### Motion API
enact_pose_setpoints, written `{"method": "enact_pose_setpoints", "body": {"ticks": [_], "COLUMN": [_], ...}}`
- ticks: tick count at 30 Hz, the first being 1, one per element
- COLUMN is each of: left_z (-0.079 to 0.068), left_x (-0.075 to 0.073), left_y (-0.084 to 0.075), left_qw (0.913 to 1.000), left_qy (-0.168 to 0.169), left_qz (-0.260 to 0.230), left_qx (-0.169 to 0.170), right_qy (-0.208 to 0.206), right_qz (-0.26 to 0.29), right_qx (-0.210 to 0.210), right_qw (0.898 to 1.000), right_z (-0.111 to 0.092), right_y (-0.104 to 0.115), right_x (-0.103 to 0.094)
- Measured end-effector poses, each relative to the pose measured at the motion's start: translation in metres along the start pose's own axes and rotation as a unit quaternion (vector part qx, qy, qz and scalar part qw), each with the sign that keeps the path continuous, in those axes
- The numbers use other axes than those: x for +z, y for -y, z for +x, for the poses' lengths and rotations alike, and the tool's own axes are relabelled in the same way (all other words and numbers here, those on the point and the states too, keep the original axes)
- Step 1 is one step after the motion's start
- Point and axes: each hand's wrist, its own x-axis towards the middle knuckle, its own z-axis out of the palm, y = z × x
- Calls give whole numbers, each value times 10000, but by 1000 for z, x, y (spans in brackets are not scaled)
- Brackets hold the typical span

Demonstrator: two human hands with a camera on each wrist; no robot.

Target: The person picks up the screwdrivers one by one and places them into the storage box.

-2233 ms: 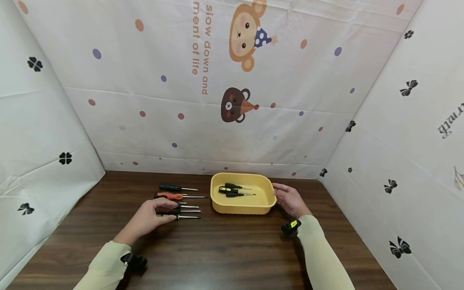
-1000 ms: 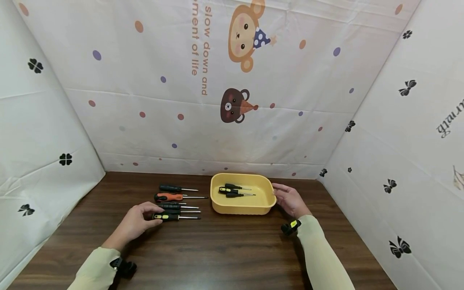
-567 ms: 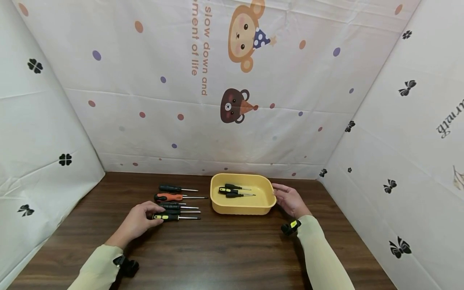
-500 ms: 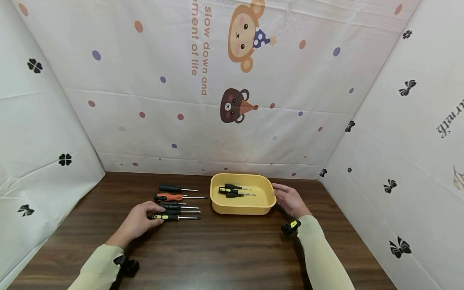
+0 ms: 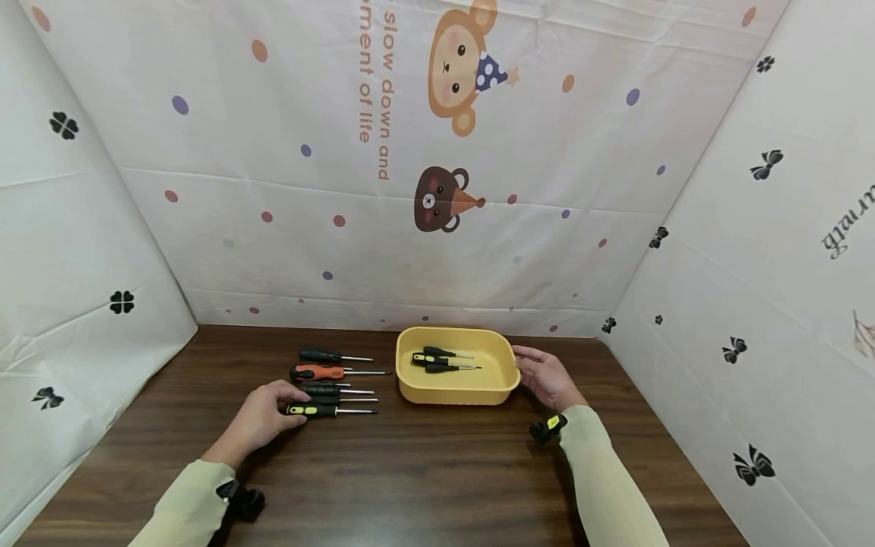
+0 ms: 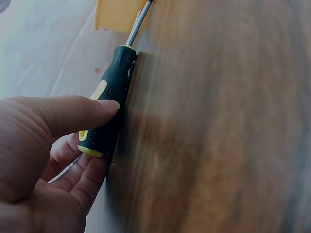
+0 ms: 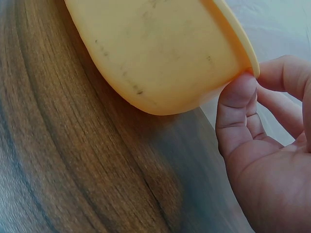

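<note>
My left hand point(image 5: 263, 419) is at the handle end of a black-and-yellow screwdriver point(image 5: 313, 410), nearest me in a row on the table. In the left wrist view the thumb point(image 6: 104, 108) lies on that screwdriver's handle, with the other fingers behind its butt end. Two black-handled screwdrivers point(image 5: 323, 389) lie just beyond it, partly covered by the fingers. Farther back are an orange-and-black screwdriver point(image 5: 317, 372) and a dark-handled one point(image 5: 320, 355). My right hand point(image 5: 549, 378) pinches the right end of a yellow plastic box point(image 5: 456, 395) between thumb and finger. Inside lie three small black screwdrivers point(image 5: 443, 368).
The brown wood-grain table point(image 5: 410, 479) carries everything. A printed white cloth point(image 5: 328, 182) hangs behind it and along both sides, close beyond the box.
My left hand has drawn back leftward from over the handles, uncovering the black-and-yellow one, then stays almost still. The right hand and box have not moved.
</note>
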Motion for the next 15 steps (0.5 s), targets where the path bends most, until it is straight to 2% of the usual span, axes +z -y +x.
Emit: {"method": "enact_pose_setpoints", "body": {"ticks": [15], "left_z": [0], "left_x": [-3], "left_y": [2], "left_qw": [9999], "left_qy": [106], "left_qz": [-109], "left_qx": [-12], "right_qy": [-159], "right_qz": [-265], "right_qx": [106], "right_qw": [9995], "right_z": [1], "right_y": [2], "right_x": [1]}}
